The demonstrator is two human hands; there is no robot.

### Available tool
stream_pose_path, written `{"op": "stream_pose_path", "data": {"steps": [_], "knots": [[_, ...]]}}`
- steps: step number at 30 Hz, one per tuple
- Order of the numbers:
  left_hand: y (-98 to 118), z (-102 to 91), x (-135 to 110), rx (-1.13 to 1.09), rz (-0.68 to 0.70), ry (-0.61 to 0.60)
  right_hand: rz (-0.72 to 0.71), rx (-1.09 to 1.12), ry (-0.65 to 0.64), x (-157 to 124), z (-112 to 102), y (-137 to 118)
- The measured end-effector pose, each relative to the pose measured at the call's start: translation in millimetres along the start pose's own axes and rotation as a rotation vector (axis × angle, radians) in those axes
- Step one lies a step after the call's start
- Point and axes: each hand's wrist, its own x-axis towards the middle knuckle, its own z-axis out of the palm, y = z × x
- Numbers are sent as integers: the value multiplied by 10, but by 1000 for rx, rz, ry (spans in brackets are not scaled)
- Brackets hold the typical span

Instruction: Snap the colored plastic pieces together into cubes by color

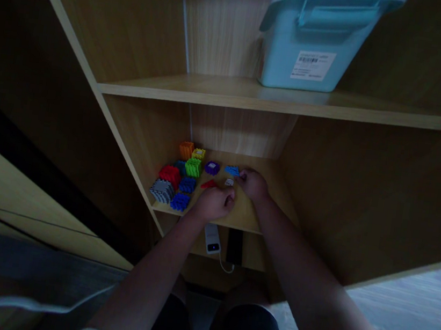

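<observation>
My left hand point(215, 204) is curled closed over the lower shelf board, and whatever its fingers may hold is hidden. Just behind it lie a red piece point(209, 184) and a small whitish piece point(229, 182). My right hand point(254, 184) has its fingers pinched at the right end of some light blue plastic pieces point(231, 170). Left of these sits a purple stack point(212, 167) with a pale mark on top. Further left stand stacks of interlocking pieces: orange point(186, 150), yellow point(198, 154), green point(193, 167), red point(169, 176), grey point(162, 191) and blue point(180, 201).
A light blue lidded bin point(305, 41) with a label stands on the upper shelf point(214, 91). Below the working shelf lie a white device point(213, 238) with a cable and a dark flat object point(235, 246). Wooden side walls point(363, 194) enclose the space.
</observation>
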Motion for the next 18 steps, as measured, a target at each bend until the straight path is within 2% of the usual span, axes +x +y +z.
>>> {"op": "stream_pose_path", "data": {"steps": [18], "knots": [[-31,40,8,-26,6,11,20,29,9,-14,-47,-46]]}}
